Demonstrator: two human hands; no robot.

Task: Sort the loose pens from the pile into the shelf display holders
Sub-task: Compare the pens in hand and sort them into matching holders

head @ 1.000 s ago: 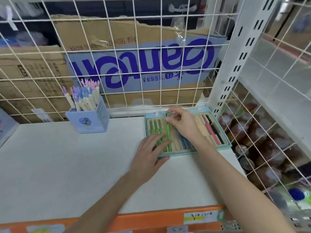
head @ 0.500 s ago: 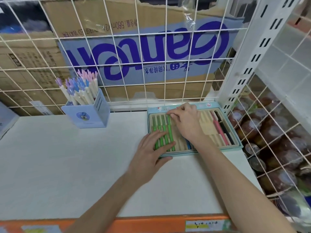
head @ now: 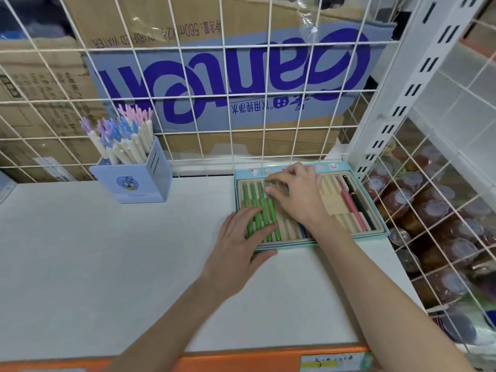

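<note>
A teal-rimmed pen display tray [head: 381,226] with beige slots lies at the shelf's back right. Several green pens [head: 261,208] fill its left slots; a pink pen [head: 350,204] and a black pen [head: 358,202] lie at its right, and a blue pen [head: 302,231] peeks out under my right wrist. My left hand [head: 239,245] rests flat, fingers straight, on the lower ends of the green pens. My right hand [head: 298,197] curls its fingertips on the top end of the rightmost green pen, hiding the middle slots.
A blue pen cup [head: 134,181] full of white pens with pastel tops stands at the back left. White wire grid [head: 188,103] walls the back and right, cardboard boxes behind it. Jars [head: 429,210] sit beyond the right grid. The shelf's orange front edge [head: 241,361] lies nearest me.
The view has shifted closer and slightly down. My right hand's fingers have moved a little on the top of the green pen; my left hand stays flat on the green pens.
</note>
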